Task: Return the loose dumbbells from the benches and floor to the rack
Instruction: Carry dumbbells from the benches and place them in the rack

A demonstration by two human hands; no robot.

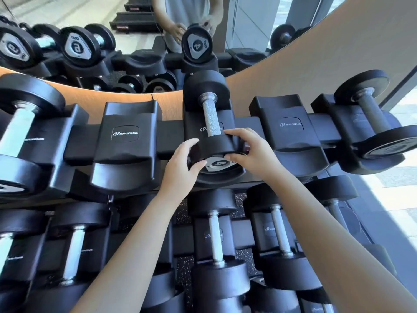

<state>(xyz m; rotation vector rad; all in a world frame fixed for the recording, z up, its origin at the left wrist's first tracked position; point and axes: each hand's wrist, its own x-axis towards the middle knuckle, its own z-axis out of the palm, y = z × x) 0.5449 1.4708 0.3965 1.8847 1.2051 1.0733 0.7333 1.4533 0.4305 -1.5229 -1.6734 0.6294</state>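
Note:
A small black dumbbell [211,116] with a knurled steel handle and a "4" end plate lies in a cradle on the top tier of the black rack [126,141]. Both hands grip its near head. My left hand [180,163] wraps the head's left side, thumb across the end plate. My right hand [250,152] holds the right side, fingers over the top edge. The far head rests against the wooden wall panel.
Cradles left [126,132] and right [291,127] of the held dumbbell stand bare. Larger dumbbells sit at the far left [20,123] and far right [372,118], and several fill the lower tier [216,240]. A mirror [112,41] runs behind the rack.

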